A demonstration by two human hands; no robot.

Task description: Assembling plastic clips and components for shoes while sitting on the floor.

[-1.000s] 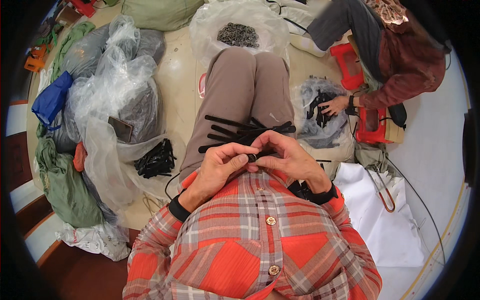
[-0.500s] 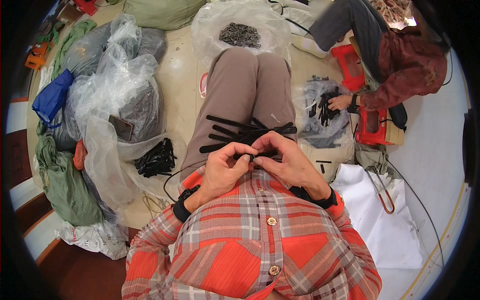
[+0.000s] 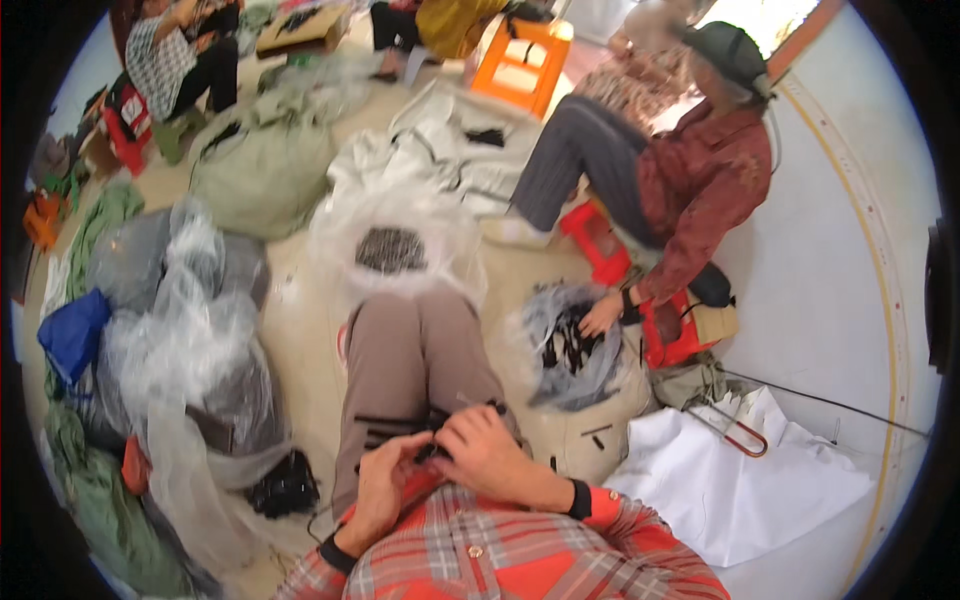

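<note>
My two hands meet over my lap, slightly blurred. My left hand (image 3: 385,482) pinches a small black piece (image 3: 432,452), thumb and fingertips pressed together. From the other side my right hand (image 3: 488,455) curls over the same piece, its fingers partly hiding it. Several long black strips (image 3: 378,432) lie across my thighs (image 3: 410,350), just beyond the hands. Their kind cannot be made out.
A plastic bag of small dark pieces (image 3: 390,250) sits beyond my knees. To the right, a co-worker's hand (image 3: 602,314) reaches into a bag of black strips (image 3: 565,345). Clear plastic sacks (image 3: 190,350) and a black bundle (image 3: 285,485) lie left; white cloth (image 3: 745,480) lies right.
The view has tilted up and swung right, bringing more of the room and other people into sight. My right hand now covers more of the small black piece.
</note>
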